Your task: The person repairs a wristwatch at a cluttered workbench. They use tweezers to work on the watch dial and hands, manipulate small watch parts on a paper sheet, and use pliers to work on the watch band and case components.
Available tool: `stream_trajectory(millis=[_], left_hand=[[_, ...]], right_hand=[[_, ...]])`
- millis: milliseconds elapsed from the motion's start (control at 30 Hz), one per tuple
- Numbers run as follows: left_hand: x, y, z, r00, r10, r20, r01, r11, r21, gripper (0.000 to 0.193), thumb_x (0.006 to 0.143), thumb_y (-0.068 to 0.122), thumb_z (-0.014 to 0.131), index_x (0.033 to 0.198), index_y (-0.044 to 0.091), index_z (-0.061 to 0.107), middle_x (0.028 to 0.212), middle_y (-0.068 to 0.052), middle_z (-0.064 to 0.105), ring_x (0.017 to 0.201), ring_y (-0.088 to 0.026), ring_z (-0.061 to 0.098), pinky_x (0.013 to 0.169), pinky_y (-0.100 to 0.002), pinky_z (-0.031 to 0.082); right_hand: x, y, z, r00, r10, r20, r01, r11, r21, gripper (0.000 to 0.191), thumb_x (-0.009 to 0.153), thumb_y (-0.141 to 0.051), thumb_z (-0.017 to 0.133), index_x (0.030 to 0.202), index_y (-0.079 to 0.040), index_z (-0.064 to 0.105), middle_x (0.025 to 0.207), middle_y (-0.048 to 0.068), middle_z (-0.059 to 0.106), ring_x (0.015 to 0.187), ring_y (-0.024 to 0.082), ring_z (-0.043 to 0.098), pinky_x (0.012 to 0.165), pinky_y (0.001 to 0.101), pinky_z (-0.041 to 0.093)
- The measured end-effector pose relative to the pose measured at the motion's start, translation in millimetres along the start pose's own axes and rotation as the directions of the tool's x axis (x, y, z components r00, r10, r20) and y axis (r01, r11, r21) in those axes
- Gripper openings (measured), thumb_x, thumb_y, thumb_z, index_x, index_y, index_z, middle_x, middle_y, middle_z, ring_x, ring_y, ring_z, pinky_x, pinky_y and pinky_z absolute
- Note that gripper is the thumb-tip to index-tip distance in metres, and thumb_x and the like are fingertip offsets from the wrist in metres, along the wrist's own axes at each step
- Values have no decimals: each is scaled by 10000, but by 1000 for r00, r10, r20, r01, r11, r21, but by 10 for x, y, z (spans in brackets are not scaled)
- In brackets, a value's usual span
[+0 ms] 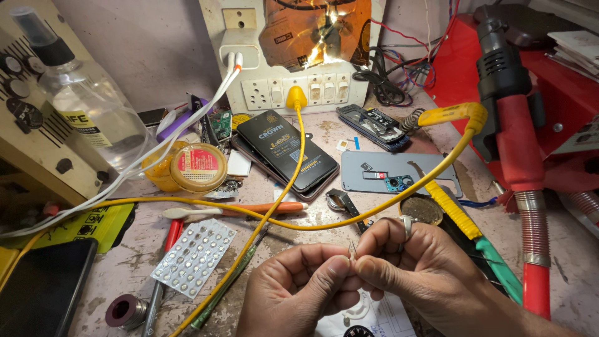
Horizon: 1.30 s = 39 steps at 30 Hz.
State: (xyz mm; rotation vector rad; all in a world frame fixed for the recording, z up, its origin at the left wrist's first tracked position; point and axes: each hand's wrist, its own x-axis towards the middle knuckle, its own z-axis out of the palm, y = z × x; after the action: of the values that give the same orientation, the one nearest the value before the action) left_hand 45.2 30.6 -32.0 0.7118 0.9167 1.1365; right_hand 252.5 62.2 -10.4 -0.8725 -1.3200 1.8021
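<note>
Where the stained pink bench (pixel 561 262) meets the wall, a switchboard (pixel 293 87) is mounted and a spray bottle (pixel 87 100) stands at far left. A yellow cable (pixel 281 193) is draped across the middle, over a dark phone (pixel 293 153); a blister sheet (pixel 194 256) lies near left, a red tool (pixel 518 150) at right. Near centre, the left hand (pixel 293 293) and right hand (pixel 430 274) are closed together, fingertips pinched on a tiny pale part (pixel 352 251), possibly metal; it is too small to identify. Wrists are cut off.
</note>
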Motion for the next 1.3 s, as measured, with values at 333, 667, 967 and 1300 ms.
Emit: stream_trajectory(millis=[333, 667, 967, 1300], left_hand=[[-46, 79, 55, 998, 58, -18, -57, 997, 57, 233, 858, 119, 735, 1048, -14, 757, 825, -105, 802, 676, -139, 753, 653, -313, 658], [-287, 406, -163, 792, 326, 516, -517, -91, 851, 123, 885, 249, 756, 906, 139, 705, 860, -63, 684, 831, -281, 713, 693, -438, 543], [-283, 423, -170, 854, 233, 465, -465, -57, 883, 210, 890, 369, 775, 952, 171, 746, 910, -55, 707, 881, -296, 718, 728, -453, 552], [-389, 477, 14, 700, 536, 471, -631, 157, 759, 75, 904, 146, 733, 960, 97, 725, 885, -95, 723, 833, -290, 739, 702, -391, 566]], right_hand=[[-1, -22, 27, 1000, 18, -8, -18, 1000, -2, 215, 872, -126, 767, 1003, 24, 687, 833, 43, 685, 744, 115, 617, 672, 270, 510], [-41, -30, -21, 998, -43, 35, 46, 993, -104, 192, 965, -88, 739, 1082, 62, 711, 865, 63, 674, 778, 137, 612, 708, 301, 529], [-110, -75, 37, 935, -346, 80, 300, 649, -699, 105, 956, -153, 764, 1001, -59, 762, 773, -21, 745, 761, 70, 600, 688, 238, 579], [-124, 12, 6, 998, -57, 15, 57, 885, -462, 148, 983, -119, 734, 1082, -18, 693, 850, 15, 629, 778, 90, 545, 674, 254, 535]])
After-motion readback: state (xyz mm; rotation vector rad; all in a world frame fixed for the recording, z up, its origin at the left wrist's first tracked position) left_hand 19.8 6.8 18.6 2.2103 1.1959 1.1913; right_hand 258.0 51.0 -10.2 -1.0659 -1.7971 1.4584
